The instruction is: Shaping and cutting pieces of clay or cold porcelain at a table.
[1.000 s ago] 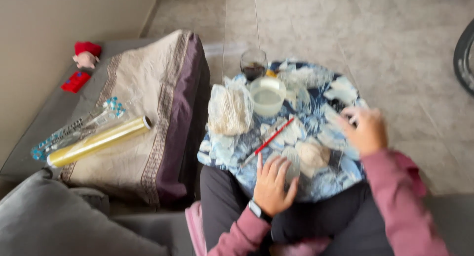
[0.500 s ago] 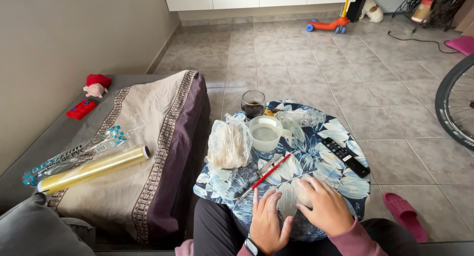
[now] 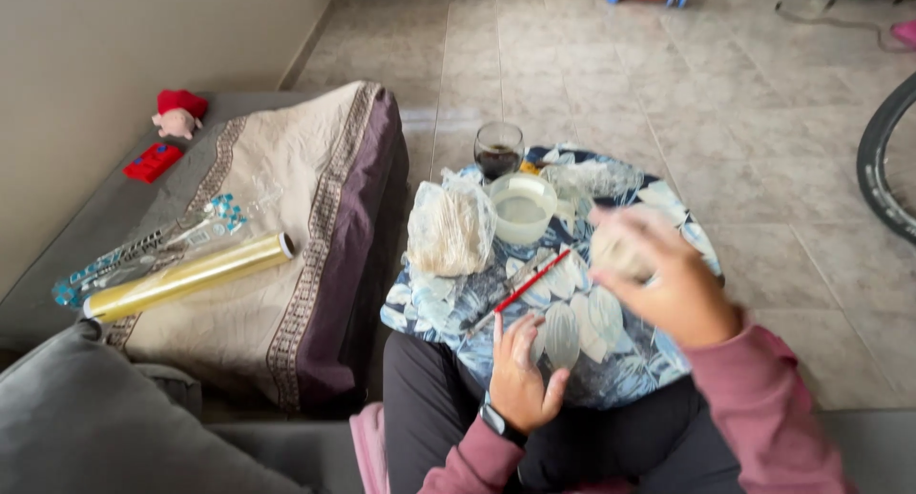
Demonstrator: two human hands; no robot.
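A pale, rounded lump point(image 3: 620, 249), blurred so its kind cannot be told, sits in the right hand point(image 3: 668, 284), raised above the desk point(image 3: 448, 308) at about 3 o'clock on its round top. The fingers point(image 3: 649, 229) of that hand are curled around the lump, clamped on it.

The desk is covered with a blue cloth printed with white leaves and rests over the person's lap. The left hand point(image 3: 523, 375) lies at 6 o'clock on the near edge, fingers point(image 3: 520, 332) spread apart and empty, tips touching a flat, clear oval piece point(image 3: 561, 334) on the cloth. A dark wristwatch point(image 3: 496, 422) shows at the cuff of a pink sleeve.

A thin red stick point(image 3: 530, 282) lies slanted near the centre, between the two hands. At 10 o'clock stands a clear plastic bag point(image 3: 448, 227) of pale contents. Just beside it, towards 12 o'clock, is a white bowl point(image 3: 521, 208), and beyond that a glass of dark drink point(image 3: 498, 151) at the far rim.

Off the desk at 9 o'clock, on a beige and purple blanket point(image 3: 286, 265), lie a yellow roll point(image 3: 186, 277) and a clear packet with blue dots point(image 3: 153, 241). A red and pink soft toy point(image 3: 178, 113) sits at the far left.
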